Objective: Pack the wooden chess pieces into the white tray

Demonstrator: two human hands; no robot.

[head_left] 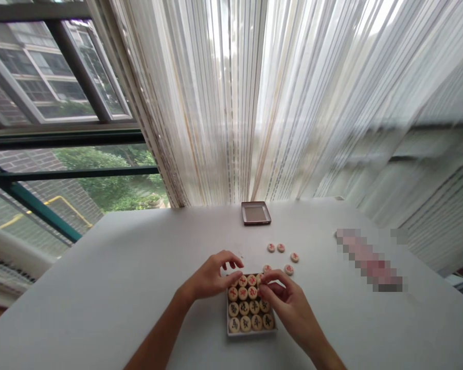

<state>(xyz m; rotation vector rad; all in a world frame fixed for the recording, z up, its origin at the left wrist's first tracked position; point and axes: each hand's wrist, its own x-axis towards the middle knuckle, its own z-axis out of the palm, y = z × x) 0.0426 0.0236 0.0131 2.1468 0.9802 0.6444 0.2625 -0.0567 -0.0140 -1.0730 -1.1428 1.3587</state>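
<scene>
A shallow square box (pixel 251 334) on the white table holds rows of round wooden Chinese chess pieces (pixel 244 308). Red characters mark the upper two rows and black ones the lower two. My left hand (pixel 212 277) is at the box's far left corner, thumb over the edge and fingers apart, gripping nothing. At the far right corner, my right hand (pixel 287 298) pinches a Chinese chess piece (pixel 260 278) between thumb and fingers. Its fingers partly cover the right column. Beyond the box lie several loose red-marked pieces (pixel 281 247), one partly behind my right hand.
An open box lid (pixel 256 213) lies near the far edge of the white table (pixel 146 277). A pixelated pinkish long object (pixel 368 259) is on the right. Striped string curtains (pixel 231 103) hang behind the table, with an open window (pixel 61 77) at left.
</scene>
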